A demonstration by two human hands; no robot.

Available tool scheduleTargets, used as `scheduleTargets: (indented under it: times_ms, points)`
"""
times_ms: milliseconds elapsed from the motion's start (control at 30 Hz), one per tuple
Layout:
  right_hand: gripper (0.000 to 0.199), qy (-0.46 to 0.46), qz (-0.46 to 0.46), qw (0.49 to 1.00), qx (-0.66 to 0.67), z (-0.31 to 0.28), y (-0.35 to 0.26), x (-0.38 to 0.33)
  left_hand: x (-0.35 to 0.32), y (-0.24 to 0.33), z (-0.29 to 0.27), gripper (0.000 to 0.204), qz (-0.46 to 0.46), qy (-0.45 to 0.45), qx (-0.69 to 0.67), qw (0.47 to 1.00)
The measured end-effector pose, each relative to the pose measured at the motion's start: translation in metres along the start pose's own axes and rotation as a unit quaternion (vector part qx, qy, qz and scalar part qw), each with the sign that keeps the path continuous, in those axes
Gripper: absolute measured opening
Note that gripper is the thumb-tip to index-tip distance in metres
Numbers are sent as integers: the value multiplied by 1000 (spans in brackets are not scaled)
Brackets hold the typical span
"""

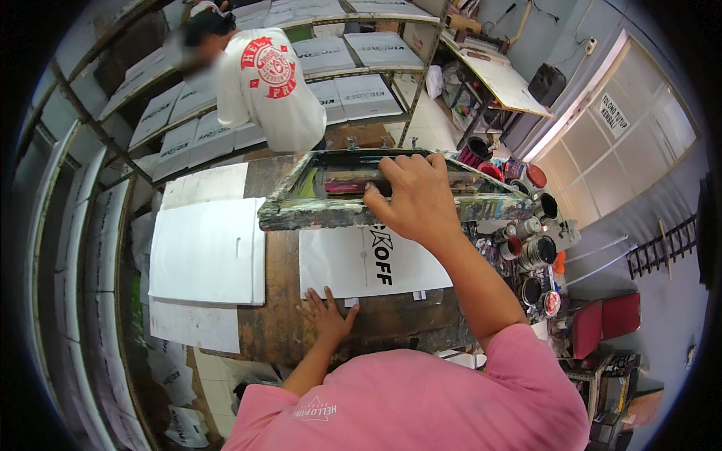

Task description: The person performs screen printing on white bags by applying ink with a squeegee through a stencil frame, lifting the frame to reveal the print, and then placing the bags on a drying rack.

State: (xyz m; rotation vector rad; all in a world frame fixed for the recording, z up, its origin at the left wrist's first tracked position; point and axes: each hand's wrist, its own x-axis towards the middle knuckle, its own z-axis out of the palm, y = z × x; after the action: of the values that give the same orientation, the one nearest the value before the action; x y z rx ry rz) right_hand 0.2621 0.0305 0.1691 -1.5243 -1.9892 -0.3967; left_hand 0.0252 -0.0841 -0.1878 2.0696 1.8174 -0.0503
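The right hand [416,199] is clamped over the near rail of a screen-printing frame [316,213], fingers curled over its top edge and thumb toward the person, holding the frame tilted up off the work table [274,331]. The frame is a rectangular wooden one, its rails thickly crusted with dried paint in green, grey, white and dark streaks, and a reddish smear shows on the mesh inside it. Directly below the raised frame lies a white printed sheet [338,263], flat on the table, carrying bold black lettering and a star shape near its right side; small pieces of tape sit along its near edge. The left hand [328,316] lies flat and spread, fingers apart, palm down on the table at the sheet's near edge, fingertips touching the paper and gripping nothing. To the left a stack of blank white sheets [207,252] rests on the table, well apart from the hands. To the right stand open ink cans [535,252] with dark and red contents. Beyond the table a person in a white shirt [267,90] faces metal drying racks [353,71] filled with more printed sheets
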Motion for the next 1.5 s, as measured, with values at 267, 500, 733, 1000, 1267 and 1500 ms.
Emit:
scheduleTargets:
  times_ms: [267,500,733,1000,1267,1500]
  points:
    - [35,26,5,1000,13,-1,15,25,7,22,-46,108,45,4,-94,995]
    - [36,24,1,1000,3,-2,20,38,30,59,-101,74,174,204,-264,927]
    - [36,27,2,1000,-1,-1,14,28,22,-13,-95,65,46,218,-339,914]
    - [33,7,-1,1000,-8,2,2,6,4,-159,-103,77,-153,205,-238,937]
    - [33,5,-2,1000,-5,6,-5,-12,9,-135,-157,81,-78,161,-443,878]
    - [32,-5,-2,1000,-6,10,-19,-54,-3,11,-191,74,124,-90,-826,543]
